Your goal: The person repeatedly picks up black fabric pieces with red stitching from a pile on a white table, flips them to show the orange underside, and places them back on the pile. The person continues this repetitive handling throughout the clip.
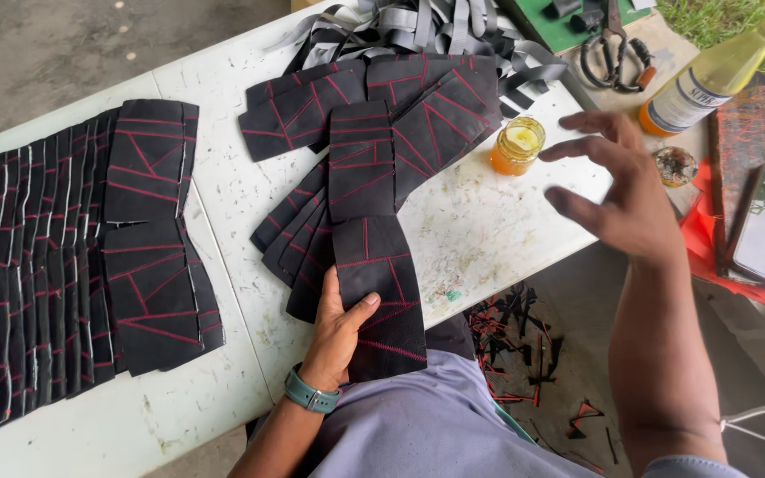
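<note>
Black stitched panel (381, 292) lies pinned under the flat left hand (340, 326), while the open, empty right hand (617, 190) could tip the nearby glue jar (518, 145).

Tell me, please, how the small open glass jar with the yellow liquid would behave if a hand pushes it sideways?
The jar looks short and wide, so it would probably slide rather than tip. It has no lid, so the liquid could slosh out. Being glass, and near the table edge, it may break if pushed off.
</note>
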